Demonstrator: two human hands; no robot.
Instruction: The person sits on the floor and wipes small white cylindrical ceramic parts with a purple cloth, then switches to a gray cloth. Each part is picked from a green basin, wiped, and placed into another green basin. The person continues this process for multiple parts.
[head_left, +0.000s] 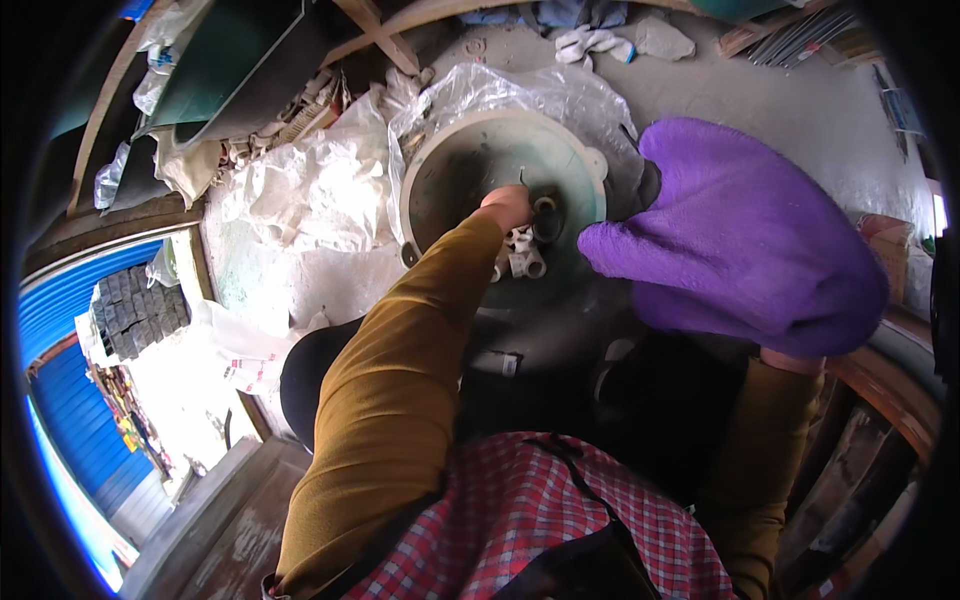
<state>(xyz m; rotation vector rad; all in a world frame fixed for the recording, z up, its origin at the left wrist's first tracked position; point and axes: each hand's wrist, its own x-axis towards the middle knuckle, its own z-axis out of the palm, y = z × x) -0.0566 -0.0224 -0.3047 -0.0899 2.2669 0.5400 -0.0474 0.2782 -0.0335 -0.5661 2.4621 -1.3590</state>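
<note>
A round plastic basin (422, 180) stands on the floor before me. My left hand (506, 206) is inside it, fingers pointing down and mostly hidden from view. Close to that hand lie white plastic pipe fittings (529, 262) and a dark, round item (548, 219). A purple fuzzy cloth (750, 232) spreads out to the right of the basin. My right hand (793, 361) is largely covered by this cloth; only a strip near the wrist shows, so its fingers cannot be seen.
Clear plastic sheeting (322, 187) lies to the left of the basin and behind it. A white glove (592, 45) and a stone (664, 39) rest on the floor at the back. Metal rods (802, 37) lie at the back right. Curved wooden furniture (885, 397) stands near my right arm.
</note>
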